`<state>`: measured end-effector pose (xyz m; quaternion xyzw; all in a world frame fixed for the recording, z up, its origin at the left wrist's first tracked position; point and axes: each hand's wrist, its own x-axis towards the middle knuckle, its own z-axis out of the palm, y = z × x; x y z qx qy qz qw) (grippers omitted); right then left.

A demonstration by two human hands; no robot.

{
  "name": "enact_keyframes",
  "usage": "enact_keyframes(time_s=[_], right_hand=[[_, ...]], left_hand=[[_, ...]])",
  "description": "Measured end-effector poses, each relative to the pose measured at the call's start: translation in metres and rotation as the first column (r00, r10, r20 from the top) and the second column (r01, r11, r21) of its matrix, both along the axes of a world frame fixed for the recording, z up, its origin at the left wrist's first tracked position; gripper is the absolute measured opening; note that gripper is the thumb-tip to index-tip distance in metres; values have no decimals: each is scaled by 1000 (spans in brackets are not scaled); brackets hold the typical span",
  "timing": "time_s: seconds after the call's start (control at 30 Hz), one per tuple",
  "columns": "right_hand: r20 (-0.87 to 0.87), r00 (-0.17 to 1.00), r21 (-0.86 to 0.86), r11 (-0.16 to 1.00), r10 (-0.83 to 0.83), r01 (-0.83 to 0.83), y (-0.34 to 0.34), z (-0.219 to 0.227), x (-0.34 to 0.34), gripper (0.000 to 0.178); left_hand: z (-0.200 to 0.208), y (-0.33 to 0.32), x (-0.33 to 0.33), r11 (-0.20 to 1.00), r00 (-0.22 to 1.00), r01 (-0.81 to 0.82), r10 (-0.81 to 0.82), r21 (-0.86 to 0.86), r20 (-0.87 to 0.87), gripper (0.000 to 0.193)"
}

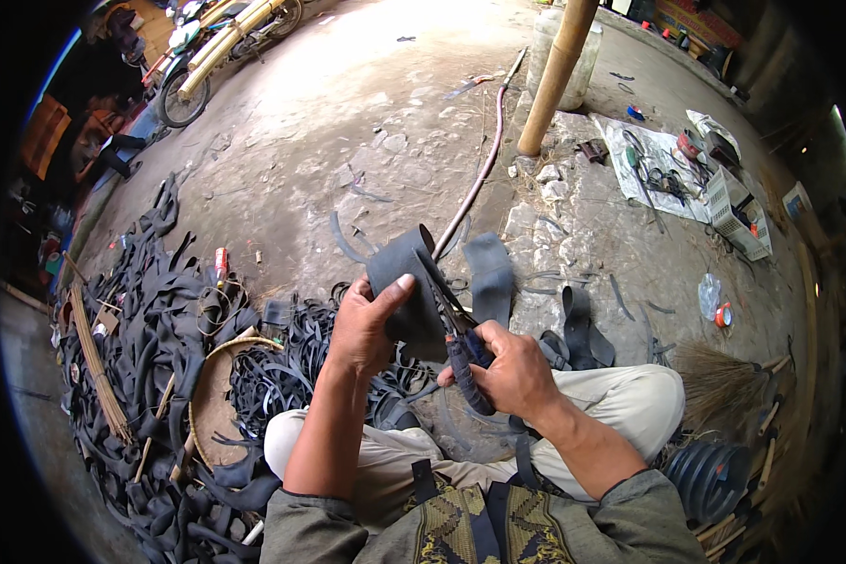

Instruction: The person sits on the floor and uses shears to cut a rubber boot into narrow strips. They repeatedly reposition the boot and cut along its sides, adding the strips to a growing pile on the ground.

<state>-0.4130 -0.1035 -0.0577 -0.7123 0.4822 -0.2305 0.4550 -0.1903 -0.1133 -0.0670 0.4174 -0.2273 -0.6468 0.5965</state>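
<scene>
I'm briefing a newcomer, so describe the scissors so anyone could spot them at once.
Start at the pale trousers in the picture's lower middle. Just above them, the left hand holds a wide dark strip and the right hand grips the scissors. Unlike the loose strips nearby, they have thick, wrapped handles.

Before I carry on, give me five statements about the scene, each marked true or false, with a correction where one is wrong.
1. The right hand holds the scissors. True.
2. The left hand is empty. False: the left hand holds a black strip.
3. The pile of black scraps lies on the person's left. True.
4. The broom lies on the person's left. False: the broom is on the right.
5. The crate is on the person's right. True.
</scene>
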Motion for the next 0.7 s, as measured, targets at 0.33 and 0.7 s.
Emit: enact_keyframes(time_s=[0.33,0.7], right_hand=[[-91,995,-404,915,-38,-2,-9,-1,0,74],[-8,1000,-79,997,-17,16,2,-4,0,58]], left_hand=[[1,11,-18,992,983,88,-71,-94,168,50],[5,3,-1,999,998,0,-2,-34,-70,50]])
